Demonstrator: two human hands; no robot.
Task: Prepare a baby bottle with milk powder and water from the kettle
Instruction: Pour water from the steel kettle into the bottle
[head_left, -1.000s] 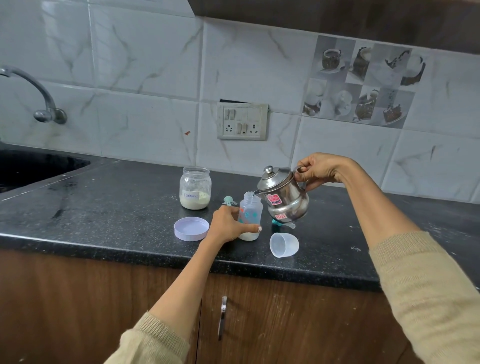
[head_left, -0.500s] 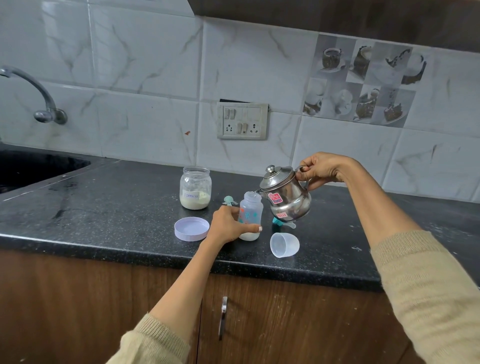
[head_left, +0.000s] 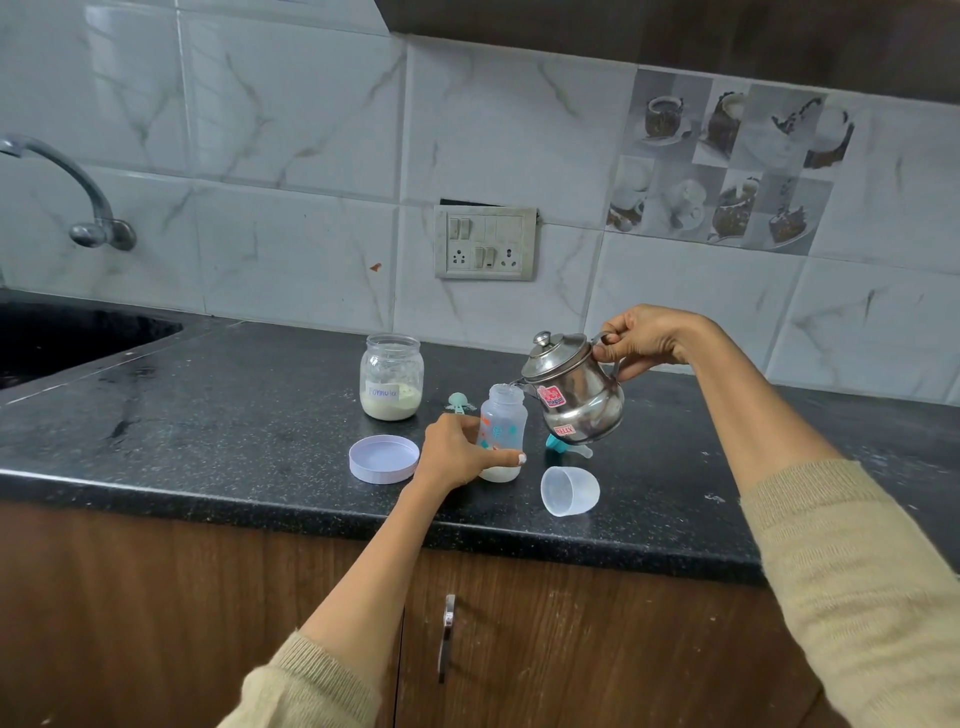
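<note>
Now, kettle: our right hand grips its handle, spout tipped at the bottle mouth.
Bottle: upright on the counter, our left hand curled round it.
Jar: open, behind; lid lying beside.

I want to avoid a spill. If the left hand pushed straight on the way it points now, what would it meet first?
The left hand already grips the baby bottle, so it would push that first. Beyond it, probably the teal piece under the kettle, though depth is unclear.
</note>
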